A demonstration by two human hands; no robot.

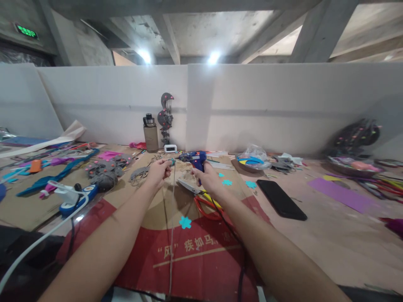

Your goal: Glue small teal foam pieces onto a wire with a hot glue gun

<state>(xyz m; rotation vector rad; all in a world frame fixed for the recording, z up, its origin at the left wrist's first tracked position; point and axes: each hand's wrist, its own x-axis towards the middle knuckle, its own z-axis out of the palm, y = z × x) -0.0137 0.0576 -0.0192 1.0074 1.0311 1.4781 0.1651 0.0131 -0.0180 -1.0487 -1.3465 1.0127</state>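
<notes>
My right hand (208, 177) is wrapped round the handle of a blue glue gun (198, 158), which points left and shows a small red light. Its black cord runs down along my right forearm. In my left hand (160, 172), thumb and fingers pinch a small teal piece (173, 162), close to the gun's nozzle. A pale string (172, 235) hangs below that pinch and crosses the cardboard. Under my right hand lie scissors (190, 187) with red and yellow handles. A blue flower cutout (185, 222) rests on the red cardboard (145, 260), with several smaller ones farther back.
A black phone (281, 199) lies right of the cardboard. At the back stand a bottle (150, 136) and a small white clock (170, 148). Left is a blue-and-white power strip (78, 200) with cables. A bowl (250, 167) of scraps sits behind the phone, before a white partition (277, 96).
</notes>
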